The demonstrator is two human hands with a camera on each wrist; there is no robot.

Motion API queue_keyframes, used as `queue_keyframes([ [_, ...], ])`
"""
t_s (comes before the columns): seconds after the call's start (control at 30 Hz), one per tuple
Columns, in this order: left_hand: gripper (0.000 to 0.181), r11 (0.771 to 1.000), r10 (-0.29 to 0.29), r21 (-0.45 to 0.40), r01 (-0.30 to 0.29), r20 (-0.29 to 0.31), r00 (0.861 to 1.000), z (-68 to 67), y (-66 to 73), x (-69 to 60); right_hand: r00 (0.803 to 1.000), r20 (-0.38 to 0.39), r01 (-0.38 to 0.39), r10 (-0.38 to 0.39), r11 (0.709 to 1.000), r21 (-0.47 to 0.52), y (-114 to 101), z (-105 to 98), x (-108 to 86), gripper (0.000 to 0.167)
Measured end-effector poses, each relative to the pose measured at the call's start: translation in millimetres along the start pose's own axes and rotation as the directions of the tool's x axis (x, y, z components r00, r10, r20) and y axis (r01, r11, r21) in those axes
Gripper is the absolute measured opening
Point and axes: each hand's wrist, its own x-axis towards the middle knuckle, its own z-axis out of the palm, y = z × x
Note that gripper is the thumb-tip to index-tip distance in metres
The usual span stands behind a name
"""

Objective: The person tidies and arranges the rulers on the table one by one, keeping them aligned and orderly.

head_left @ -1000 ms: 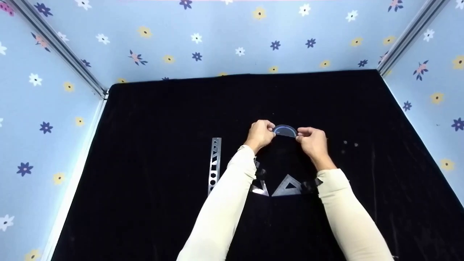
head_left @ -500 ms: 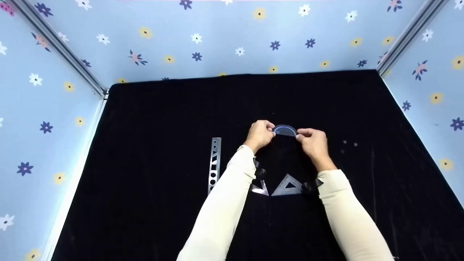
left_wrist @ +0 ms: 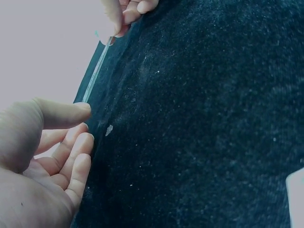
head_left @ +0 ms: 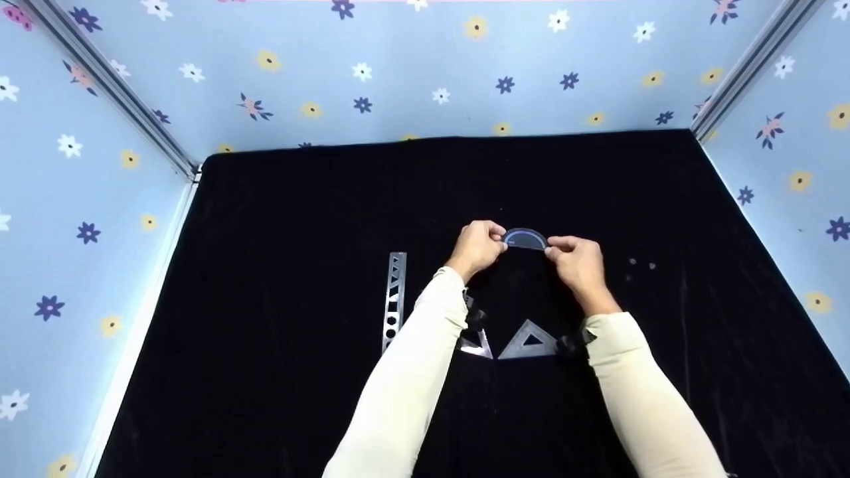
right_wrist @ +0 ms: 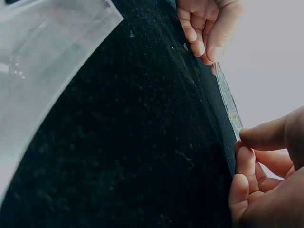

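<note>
A clear half-round protractor (head_left: 526, 239) with a blue arc is held up between both hands, its straight edge toward the person. My left hand (head_left: 476, 245) pinches its left corner between thumb and fingers. At the opposite corner, my right hand (head_left: 579, 264) pinches it the same way. Both wrist views show the protractor nearly edge-on, as a thin strip (left_wrist: 98, 71) in the left one and a marked clear sliver (right_wrist: 228, 99) in the right one.
A clear ruler (head_left: 393, 299) with cut-out shapes lies left of the left forearm. Two set squares lie nearer the person: one (head_left: 528, 342) by the right wrist, the other (head_left: 479, 346) partly under the left wrist. Small specks (head_left: 652, 265) dot the black cloth at right.
Both hands keep their pinch on the protractor. It has shifted very slightly right in the head view, which itself moves a little; the ruler and set squares stay put.
</note>
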Motion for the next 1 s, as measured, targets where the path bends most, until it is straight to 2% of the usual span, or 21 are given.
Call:
queue_keyframes([
  [0.37,0.023,0.999,-0.005,-0.050,0.004,-0.005,1.000,-0.7,-0.3,-4.4,1.000,0.007,0.016,-0.016,0.999,0.028,0,-3,-3.0,0.024],
  [0.73,0.026,0.995,0.066,-0.070,-0.066,-0.004,0.998,-5.9,1.9,-10.3,0.999,0.010,0.030,-0.031,0.998,0.058,-5,-9,-6.3,0.024],
  [1.0,0.027,0.990,0.085,-0.115,-0.082,0.027,0.996,-5.2,1.6,-16.7,0.999,0.025,0.041,-0.042,0.998,0.037,-5,-14,-8.4,0.024],
])
